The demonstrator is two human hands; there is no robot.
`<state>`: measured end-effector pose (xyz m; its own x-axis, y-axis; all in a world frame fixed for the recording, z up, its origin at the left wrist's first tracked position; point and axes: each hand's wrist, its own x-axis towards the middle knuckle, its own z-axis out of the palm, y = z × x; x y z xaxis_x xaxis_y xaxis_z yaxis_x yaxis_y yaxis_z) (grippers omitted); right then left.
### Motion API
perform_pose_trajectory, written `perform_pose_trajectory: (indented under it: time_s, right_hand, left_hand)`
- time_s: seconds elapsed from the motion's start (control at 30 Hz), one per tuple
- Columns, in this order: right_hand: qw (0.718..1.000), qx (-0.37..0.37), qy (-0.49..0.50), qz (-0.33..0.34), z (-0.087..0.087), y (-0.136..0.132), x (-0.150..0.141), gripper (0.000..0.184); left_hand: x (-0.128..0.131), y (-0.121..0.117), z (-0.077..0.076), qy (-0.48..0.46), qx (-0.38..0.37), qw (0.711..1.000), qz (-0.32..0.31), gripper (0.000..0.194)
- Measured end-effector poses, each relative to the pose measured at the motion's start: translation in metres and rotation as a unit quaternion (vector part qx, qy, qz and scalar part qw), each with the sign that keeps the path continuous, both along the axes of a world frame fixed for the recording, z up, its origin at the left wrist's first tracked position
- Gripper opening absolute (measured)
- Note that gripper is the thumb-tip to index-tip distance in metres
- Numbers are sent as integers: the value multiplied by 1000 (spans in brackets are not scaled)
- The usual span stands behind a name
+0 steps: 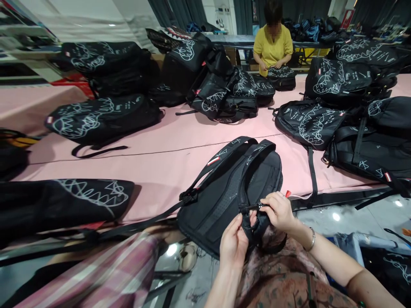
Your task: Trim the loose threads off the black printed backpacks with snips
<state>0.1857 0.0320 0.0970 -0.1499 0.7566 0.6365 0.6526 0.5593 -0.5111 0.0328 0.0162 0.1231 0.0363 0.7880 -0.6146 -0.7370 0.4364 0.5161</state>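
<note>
A black backpack [221,201] lies back panel up on the near edge of the table, its two shoulder straps facing me. My left hand [236,239] is closed at the lower end of the right-hand strap [245,184], fingertips pinching the webbing by its adjuster. Just to the right, my right hand [281,211] pinches a small dark piece with pale marks [256,206] against the same strap end; its exact kind is unclear. A red tip [288,193] shows above that hand. The fingers partly hide the webbing below.
Black backpacks with white scribbled drawings [102,117] lie across the pink-covered table [154,149], including a pile [321,122] at right. A person in a yellow top [272,45] handles a bag across the table. Someone in plaid cloth [128,265] is close at my left.
</note>
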Motion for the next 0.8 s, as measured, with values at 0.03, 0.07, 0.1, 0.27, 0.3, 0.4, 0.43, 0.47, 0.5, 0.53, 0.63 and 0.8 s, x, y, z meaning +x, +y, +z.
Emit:
perform_pose_trajectory:
  time_s: [0.03,0.07,0.1,0.27,0.3,0.4,0.43,0.47,0.5,0.53,0.63,0.8]
  right_hand:
    - [1000,0,3,1,0,0,0,13]
    - [1000,-1,3,2,0,-1,-1,14]
    - [1000,-2,0,4,0,-1,-2,16]
    - [1000,-13,-18,8,0,0,-7,14]
    - [1000,-19,-4,13,1,0,-7,14]
    - [992,-73,98,37,7,3,-7,11]
    - [984,-103,139,47,10,5,-7,11]
    - [974,-135,172,57,13,7,-7,14]
    - [965,-164,193,70,16,10,-7,22]
    - [958,-185,201,87,18,14,-7,31]
    - [946,-205,207,142,22,22,-12,32]
    - [901,-285,307,108,19,24,-30,7]
  left_hand:
    - [0,0,-1,1,3,1000,1,14]
    - [1,0,-2,2,8,1000,3,13]
    - [2,0,-3,1,13,1000,3,12]
    - [3,-2,-6,0,35,999,7,10]
    - [3,-2,-6,7,39,999,7,12]
    - [3,-5,-2,32,50,998,-1,21]
    - [3,-5,-1,41,54,998,-5,25]
    - [4,-6,0,49,58,997,-7,29]
    - [4,-7,0,58,62,996,-7,32]
    - [5,-7,0,67,67,996,-3,35]
    - [6,-8,-3,95,76,992,9,40]
    - [5,-9,-6,177,112,978,10,42]
